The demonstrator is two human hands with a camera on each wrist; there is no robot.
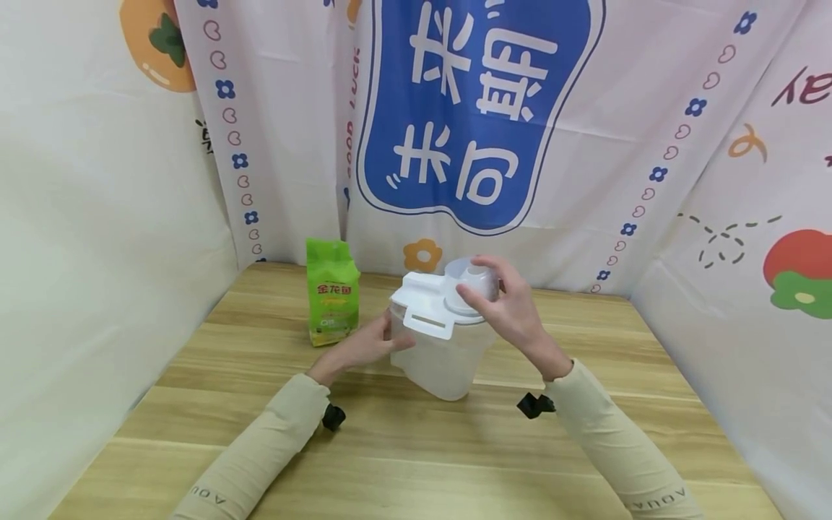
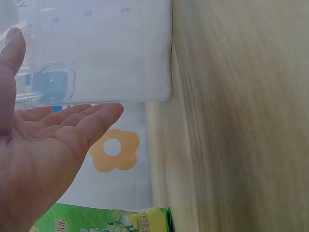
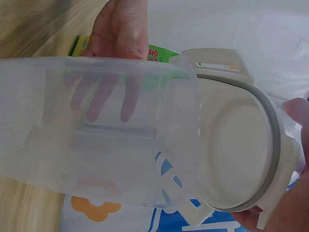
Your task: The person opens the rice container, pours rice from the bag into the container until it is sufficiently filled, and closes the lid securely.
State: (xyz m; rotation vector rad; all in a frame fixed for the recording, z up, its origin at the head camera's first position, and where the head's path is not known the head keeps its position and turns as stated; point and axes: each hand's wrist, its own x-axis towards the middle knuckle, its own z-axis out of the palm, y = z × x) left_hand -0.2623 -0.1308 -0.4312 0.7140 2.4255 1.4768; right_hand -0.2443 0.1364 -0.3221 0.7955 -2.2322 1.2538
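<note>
Head view, from close to far: two arms in cream sleeves reach out over the wooden table. A small black clip sits near each wrist. Between the hands is a clear plastic jug with a white lid. The jug is tipped, with its bottom toward the person and its top leaning away. The jug looks empty.

The left hand is pressed flat on the jug's left side. Its fingers are straight and apart, not curled. In the left wrist view the open palm lies along the clear wall. In the right wrist view the left fingers show through the plastic.

The right hand is up on the lid. Its fingers are curled round the round cap on top and grip it.

Just past the jug, to the left, a green bag with red writing stands upright on the table, a little apart from the jug.

Farthest back hangs a cloth wall with a big blue sign, small flowers and hearts.
</note>
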